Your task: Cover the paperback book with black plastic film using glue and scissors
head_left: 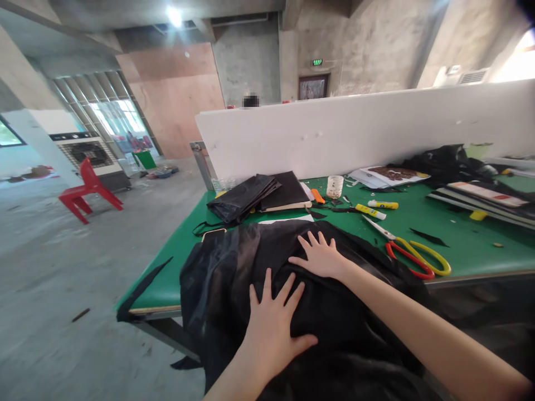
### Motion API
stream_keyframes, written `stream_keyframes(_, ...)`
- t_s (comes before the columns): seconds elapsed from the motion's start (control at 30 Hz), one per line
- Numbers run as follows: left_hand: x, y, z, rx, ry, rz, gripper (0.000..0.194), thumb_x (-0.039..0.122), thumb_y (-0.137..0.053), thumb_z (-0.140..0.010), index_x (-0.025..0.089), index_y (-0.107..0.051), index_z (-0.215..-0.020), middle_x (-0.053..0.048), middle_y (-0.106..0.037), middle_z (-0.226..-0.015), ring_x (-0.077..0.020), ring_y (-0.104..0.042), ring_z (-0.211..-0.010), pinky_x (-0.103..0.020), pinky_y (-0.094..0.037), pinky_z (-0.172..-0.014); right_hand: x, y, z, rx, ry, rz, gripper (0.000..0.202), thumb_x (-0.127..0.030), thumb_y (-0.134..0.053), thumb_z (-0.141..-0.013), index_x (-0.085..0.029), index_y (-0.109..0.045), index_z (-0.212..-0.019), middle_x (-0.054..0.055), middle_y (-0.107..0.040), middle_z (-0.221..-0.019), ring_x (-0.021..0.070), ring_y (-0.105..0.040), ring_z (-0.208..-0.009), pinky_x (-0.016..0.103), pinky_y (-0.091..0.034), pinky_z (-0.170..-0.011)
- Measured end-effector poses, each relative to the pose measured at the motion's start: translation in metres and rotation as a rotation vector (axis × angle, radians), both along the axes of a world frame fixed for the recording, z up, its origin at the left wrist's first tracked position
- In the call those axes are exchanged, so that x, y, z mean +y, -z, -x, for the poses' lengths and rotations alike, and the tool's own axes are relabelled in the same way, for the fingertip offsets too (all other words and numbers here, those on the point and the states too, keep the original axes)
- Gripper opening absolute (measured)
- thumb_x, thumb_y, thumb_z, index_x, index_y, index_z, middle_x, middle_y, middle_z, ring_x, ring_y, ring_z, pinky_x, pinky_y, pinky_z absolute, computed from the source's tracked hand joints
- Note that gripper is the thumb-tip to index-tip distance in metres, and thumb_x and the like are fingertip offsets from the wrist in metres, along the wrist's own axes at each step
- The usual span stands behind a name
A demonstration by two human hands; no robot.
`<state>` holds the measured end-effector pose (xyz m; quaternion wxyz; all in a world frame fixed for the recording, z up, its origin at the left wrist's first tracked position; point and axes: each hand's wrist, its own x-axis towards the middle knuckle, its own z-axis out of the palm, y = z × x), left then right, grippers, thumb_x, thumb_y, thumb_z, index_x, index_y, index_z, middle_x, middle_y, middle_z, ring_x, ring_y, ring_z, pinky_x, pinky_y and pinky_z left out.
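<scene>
A large sheet of thin, shiny black fabric [334, 312] drapes over the near edge of the green tabletop and hangs down toward me. My left hand [273, 320] lies on it with fingers spread, palm down. Farther up and to the right, my right hand [320, 254] also rests flat on the cloth, its fingers apart. Neither hand grips anything. Scissors [393, 236] with one red and one yellow handle lie to the right of the fabric. Just beyond it are a folded black sheet [242, 197] and a black-covered board or book [286, 192].
Two yellow glue sticks [370, 211], an orange-handled tool [318, 196] and a clear cup [335, 187] stand or lie on the green table [476, 250]. Black-covered boards [485, 200] are stacked at right. A white partition [359, 133] runs behind. A red chair [88, 189] stands on the floor at left.
</scene>
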<state>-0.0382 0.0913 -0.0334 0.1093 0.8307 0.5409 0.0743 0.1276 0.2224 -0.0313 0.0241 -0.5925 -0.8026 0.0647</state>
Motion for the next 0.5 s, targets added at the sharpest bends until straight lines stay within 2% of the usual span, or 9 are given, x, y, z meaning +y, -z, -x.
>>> stream_keyframes(0.1,-0.013,-0.002,0.004,0.009,0.09,-0.02,0.089,0.063,-0.06,-0.069,0.038,-0.017,-0.142,0.002,-0.015,-0.151,-0.0435,0.002,-0.135,-0.077,-0.004,-0.097,0.018,0.015,-0.015,0.028,-0.004,-0.008,0.089,-0.083,-0.018,-0.073,-0.03,-0.018,-0.145,0.006,-0.008,-0.151,0.0433,-0.007,-0.134,0.068,-0.013,-0.098)
stream_keyframes(0.2,-0.022,-0.005,0.017,-0.035,0.137,-0.067,0.08,0.064,-0.048,-0.078,0.037,-0.011,-0.143,0.001,-0.01,-0.152,-0.0372,-0.001,-0.137,-0.069,-0.014,-0.103,0.03,0.022,-0.029,0.052,-0.053,-0.031,0.085,-0.082,-0.018,-0.073,-0.034,-0.017,-0.144,0.002,-0.007,-0.151,0.0415,-0.011,-0.134,0.066,-0.013,-0.101)
stream_keyframes(0.27,-0.025,-0.005,0.029,-0.069,0.08,-0.113,0.071,0.057,-0.04,-0.086,0.033,-0.007,-0.144,-0.002,-0.007,-0.153,-0.0327,-0.003,-0.138,-0.061,-0.019,-0.107,0.034,0.025,-0.038,0.058,-0.083,-0.044,0.081,-0.08,-0.018,-0.076,-0.035,-0.017,-0.144,0.0,-0.006,-0.151,0.0394,-0.012,-0.135,0.063,-0.014,-0.103)
stream_keyframes(0.37,-0.025,-0.001,0.048,-0.087,-0.043,-0.185,0.062,0.043,-0.033,-0.093,0.029,-0.002,-0.145,-0.004,-0.009,-0.153,-0.028,-0.004,-0.139,-0.055,-0.02,-0.109,0.038,0.03,-0.055,0.062,-0.112,-0.06,0.073,-0.073,-0.016,-0.082,-0.035,-0.014,-0.144,-0.002,-0.006,-0.151,0.033,-0.012,-0.136,0.054,-0.016,-0.108)
stream_keyframes(0.5,-0.019,0.008,0.067,-0.044,-0.138,-0.218,0.06,0.041,-0.032,-0.094,0.028,-0.003,-0.145,-0.004,-0.01,-0.153,-0.0268,-0.004,-0.139,-0.052,-0.022,-0.11,0.047,0.039,-0.085,0.037,-0.093,-0.089,0.073,-0.069,-0.015,-0.085,-0.028,-0.008,-0.146,0.001,-0.01,-0.151,0.0279,-0.011,-0.137,0.048,-0.015,-0.11)
